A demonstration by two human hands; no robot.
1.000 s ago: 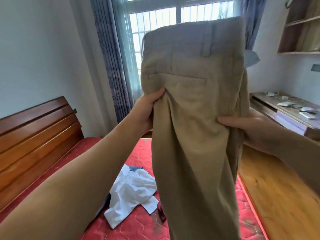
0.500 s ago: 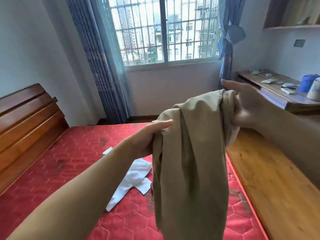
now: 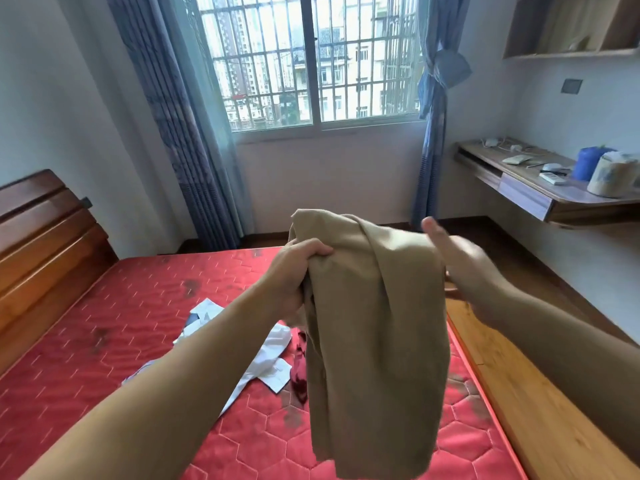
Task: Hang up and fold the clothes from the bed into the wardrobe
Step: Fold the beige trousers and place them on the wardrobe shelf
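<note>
We hold the khaki trousers (image 3: 374, 341) up over the near right part of the bed (image 3: 104, 341), the cloth folded over and hanging down in a bunched column in front of us. Our left hand (image 3: 294, 275) has its fingers curled tight into the fabric at the trousers' upper left edge, gripping a wad of it, with the thumb lying across the top. Our right hand (image 3: 460, 268) is at the trousers' upper right edge, fingers extended and fairly straight, the palm turned toward the cloth; it is blurred, and we cannot tell whether the thumb behind the fabric pinches it or whether the hand only touches the fold. Behind the trousers and to their left, a white shirt (image 3: 266, 362) lies crumpled on the red quilted mattress, partly hidden by our left forearm, and a dark red garment (image 3: 299, 372) lies just beside the trousers' left edge, touching the shirt. The bed's wooden headboard (image 3: 41, 251) stands well to the left of the trousers. To their right, beyond the bed's edge, is the wooden floor (image 3: 519, 393), and farther right a wall-mounted desk (image 3: 526, 192) carrying a blue container (image 3: 588, 162), a pale roll (image 3: 611, 173) beside it and some small items too small to name. Beyond the trousers, at the far wall, is a barred window (image 3: 311, 60) flanked by blue curtains (image 3: 166, 109), with a wall shelf (image 3: 568, 26) above the desk.
</note>
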